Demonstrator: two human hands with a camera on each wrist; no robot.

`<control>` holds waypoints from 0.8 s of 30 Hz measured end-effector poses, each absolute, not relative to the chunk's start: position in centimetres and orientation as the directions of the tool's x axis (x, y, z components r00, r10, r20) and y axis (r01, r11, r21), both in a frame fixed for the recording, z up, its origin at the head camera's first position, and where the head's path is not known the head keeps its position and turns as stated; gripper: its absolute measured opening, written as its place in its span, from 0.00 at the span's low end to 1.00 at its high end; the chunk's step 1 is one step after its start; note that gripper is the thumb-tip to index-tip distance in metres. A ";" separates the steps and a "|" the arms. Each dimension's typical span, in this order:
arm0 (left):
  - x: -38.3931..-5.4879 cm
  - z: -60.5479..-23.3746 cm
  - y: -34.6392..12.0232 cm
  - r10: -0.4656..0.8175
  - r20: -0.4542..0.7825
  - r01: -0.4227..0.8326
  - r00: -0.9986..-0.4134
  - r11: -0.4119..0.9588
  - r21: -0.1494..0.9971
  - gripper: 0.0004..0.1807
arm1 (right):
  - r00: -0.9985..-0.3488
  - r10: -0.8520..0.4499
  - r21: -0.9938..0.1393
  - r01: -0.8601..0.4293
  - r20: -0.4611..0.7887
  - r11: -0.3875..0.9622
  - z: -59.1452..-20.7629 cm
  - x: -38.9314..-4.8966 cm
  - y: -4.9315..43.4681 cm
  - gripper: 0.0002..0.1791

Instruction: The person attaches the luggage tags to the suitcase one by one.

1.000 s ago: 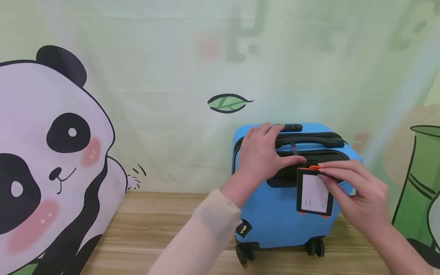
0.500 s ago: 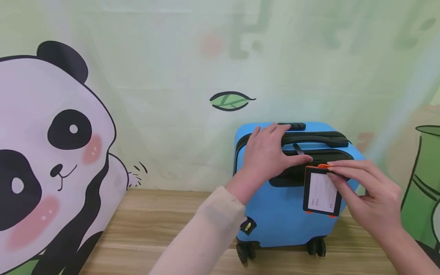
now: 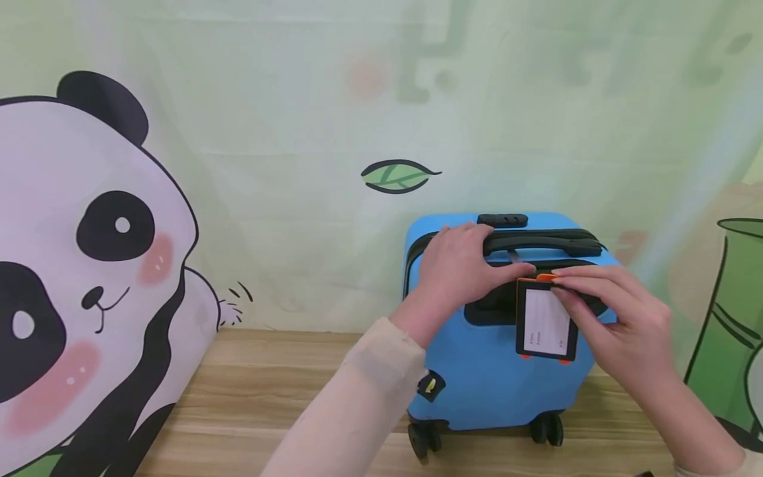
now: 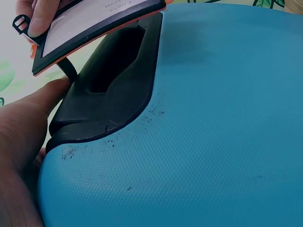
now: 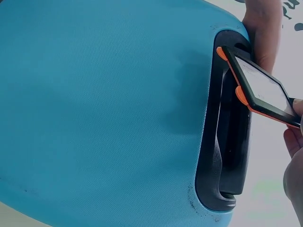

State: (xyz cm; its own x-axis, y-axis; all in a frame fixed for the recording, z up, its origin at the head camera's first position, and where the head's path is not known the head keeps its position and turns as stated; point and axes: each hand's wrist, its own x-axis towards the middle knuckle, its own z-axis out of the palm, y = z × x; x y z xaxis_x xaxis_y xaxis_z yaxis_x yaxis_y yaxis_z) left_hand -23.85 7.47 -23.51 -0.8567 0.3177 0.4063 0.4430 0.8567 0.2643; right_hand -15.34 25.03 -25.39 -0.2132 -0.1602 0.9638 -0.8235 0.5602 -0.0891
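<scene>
Black-framed rectangular luggage tag with a white card and orange trim (image 3: 546,321) is hanging just below the black carry handle (image 3: 542,245) of a light-blue hard-shell suitcase (image 3: 501,391). Over the last half second it is rising a little against the shell and shifting slightly toward the left hand (image 3: 456,265), whose fingers are sitting lower on the case top, leaving the black ridged piece (image 3: 503,220) behind them showing whole. Judgement: tag and handle are drawing closer, and the work around the narrow dark strap (image 4: 68,69) is going on in a tighter space. Right hand (image 3: 626,318) is pinching the tag at its top edge, beside the orange tab (image 3: 547,277); the tag's body is lying below and partly left of that pinch, in front of the black recess (image 3: 489,311). Left thumb is reaching out nearly straight by the strap, near the tag's upper edge; whether the left fingers are gripping the handle, cannot tell. Left wrist view is showing a small black buckle-like loop (image 4: 21,23) beside the right fingers; what it belongs to, unclear.
</scene>
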 end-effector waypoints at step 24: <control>-23.9 -23.6 7.2 0.321 0.374 0.439 -0.870 0.849 0.294 0.44 | -0.029 -0.381 0.226 -0.762 0.924 0.607 -27.0 -17.5 25.5 0.19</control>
State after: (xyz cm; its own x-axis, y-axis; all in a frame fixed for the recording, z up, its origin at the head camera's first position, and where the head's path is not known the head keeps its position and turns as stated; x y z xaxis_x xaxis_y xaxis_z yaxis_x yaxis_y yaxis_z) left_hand -23.94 7.21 -23.65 -0.8702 0.3210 0.3737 0.4395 0.8486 0.2944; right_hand -17.47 25.55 -27.01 -0.0290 -0.3812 0.9240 -0.7622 0.6066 0.2263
